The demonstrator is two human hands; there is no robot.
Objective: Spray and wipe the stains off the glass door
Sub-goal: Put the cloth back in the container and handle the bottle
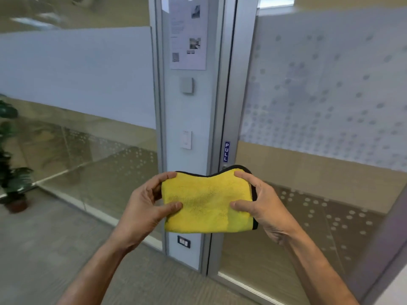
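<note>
A folded yellow microfibre cloth (207, 201) with a black edge is held flat in front of me at waist height. My left hand (147, 205) grips its left side, thumb on top. My right hand (262, 205) grips its right side the same way. The glass door (319, 95) stands to the right, with a frosted dotted band across its upper part and clear glass below. A blue PULL sticker (226, 151) sits on the door's metal frame just above the cloth. No spray bottle is in view.
A white pillar (187, 111) between the glass panels carries a paper notice (188, 34), a grey box, a wall switch and a socket (184, 241). A fixed glass wall (77, 73) with a frosted band runs left. A potted plant (11, 168) stands at far left on grey carpet.
</note>
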